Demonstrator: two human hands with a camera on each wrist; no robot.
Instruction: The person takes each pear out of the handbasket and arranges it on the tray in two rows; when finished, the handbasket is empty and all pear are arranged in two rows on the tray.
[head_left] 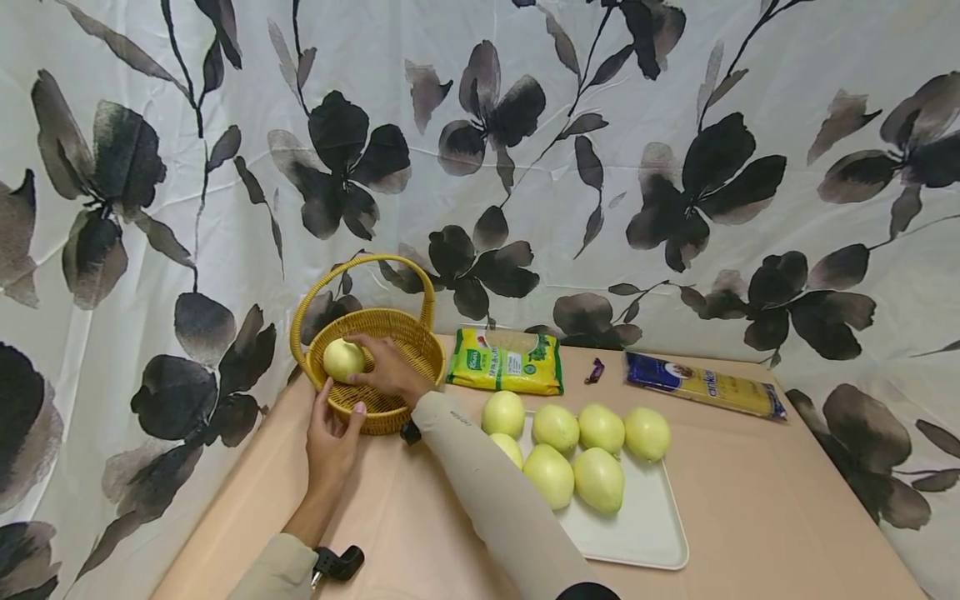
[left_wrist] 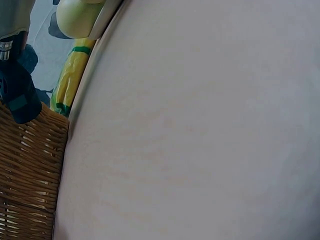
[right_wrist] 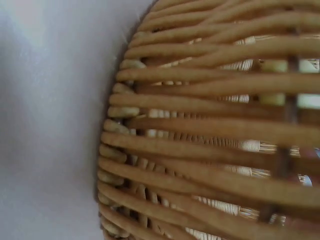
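In the head view a pale yellow-green round fruit (head_left: 342, 361) is inside the left part of a yellow wicker basket (head_left: 423, 340), which has a tall arched handle. My right hand (head_left: 393, 367) reaches over the rim and grips this fruit from its right side. At the basket's near left wall is my left hand (head_left: 330, 442), thumb and fingers extended and touching the wicker. The left wrist view shows part of the woven wall (left_wrist: 30, 170). Close wickerwork (right_wrist: 210, 110) covers much of the right wrist view, and neither hand shows clearly there.
Several similar fruits (head_left: 598, 479) lie on a white tray (head_left: 637, 533) at right. Behind are a green-yellow packet (head_left: 504, 361), a small purple wrapped item (head_left: 595, 371) and a blue-yellow packet (head_left: 705, 385). A floral cloth (head_left: 480, 208) hangs behind the peach-coloured table (head_left: 757, 500).
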